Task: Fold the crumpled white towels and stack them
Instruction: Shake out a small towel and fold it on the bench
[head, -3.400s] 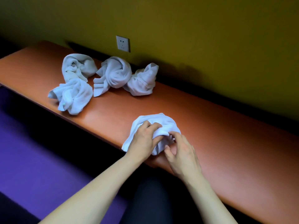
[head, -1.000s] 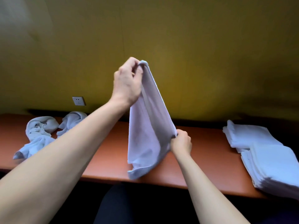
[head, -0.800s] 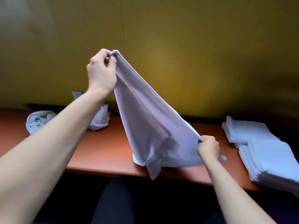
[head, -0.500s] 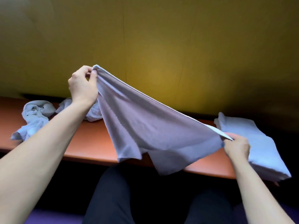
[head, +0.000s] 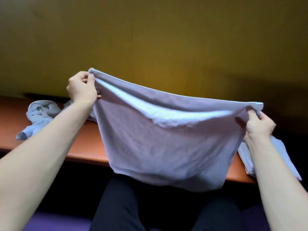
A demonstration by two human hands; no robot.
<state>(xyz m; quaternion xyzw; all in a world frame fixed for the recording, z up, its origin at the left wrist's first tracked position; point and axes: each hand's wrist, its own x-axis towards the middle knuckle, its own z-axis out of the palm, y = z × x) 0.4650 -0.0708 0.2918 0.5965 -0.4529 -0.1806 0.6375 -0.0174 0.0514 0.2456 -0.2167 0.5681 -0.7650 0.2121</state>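
Observation:
A white towel hangs spread out in the air above the orange bench. My left hand pinches its upper left corner, raised a little higher. My right hand pinches the upper right corner. The towel's lower edge droops over the bench's front edge and my lap. Crumpled white towels lie on the bench at the left, partly hidden by my left arm. A stack of folded white towels sits at the right, mostly hidden behind my right arm and the held towel.
A yellow-green wall runs right behind the bench. My dark trousers are below the bench edge, with purple floor beside them. The held towel hides the bench's middle.
I lifted the crumpled towel off the bench and shook it open. My hands moved apart to opposite corners; the left hand came down, and the towel now hangs wide and flat.

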